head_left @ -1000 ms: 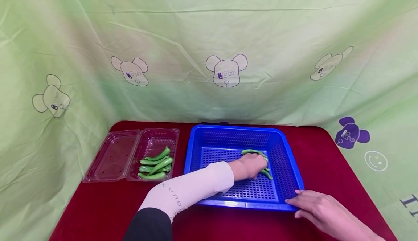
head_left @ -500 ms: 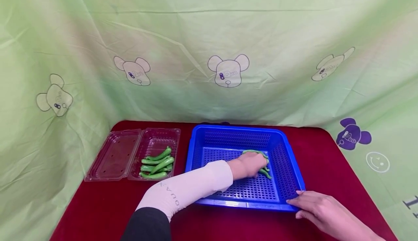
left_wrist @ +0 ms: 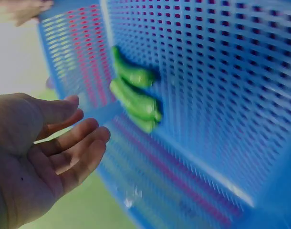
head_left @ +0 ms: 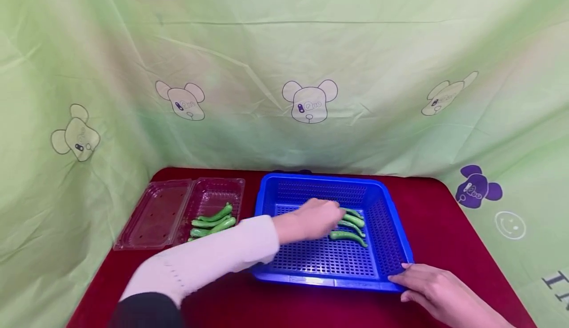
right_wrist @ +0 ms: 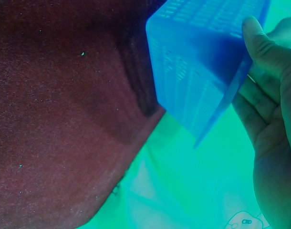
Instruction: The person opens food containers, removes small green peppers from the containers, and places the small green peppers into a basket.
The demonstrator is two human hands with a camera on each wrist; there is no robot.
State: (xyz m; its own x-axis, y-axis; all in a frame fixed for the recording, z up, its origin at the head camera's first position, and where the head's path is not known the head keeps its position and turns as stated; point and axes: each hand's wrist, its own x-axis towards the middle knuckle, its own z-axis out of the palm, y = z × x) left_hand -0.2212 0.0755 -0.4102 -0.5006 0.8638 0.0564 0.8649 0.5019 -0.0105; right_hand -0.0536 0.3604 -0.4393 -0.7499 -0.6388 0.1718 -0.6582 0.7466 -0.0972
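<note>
My left hand [head_left: 313, 218] hovers over the blue basket [head_left: 311, 280], its fingers loosely bent. In the left wrist view nothing lies in that hand. Several green chili peppers [head_left: 348, 237] lie side by side on the basket's perforated floor, just right of the left hand. At the basket's near right corner, my right hand [head_left: 428, 283] holds the rim. The right wrist view shows its thumb [right_wrist: 260, 40] on the inner side and the fingers outside. More green chili peppers [head_left: 215, 214] rest in a clear plastic container [head_left: 220, 185] at left, partly behind the left sleeve.
The container's hinged clear lid [head_left: 162, 212] lies folded open on its left. A dark red cloth [head_left: 249, 301] covers the table. Green curtains [head_left: 249, 51] with mouse-head prints enclose the back and sides.
My left hand has let go of the peppers and moved left and up, uncovering them on the basket floor. The right hand stays on the rim.
</note>
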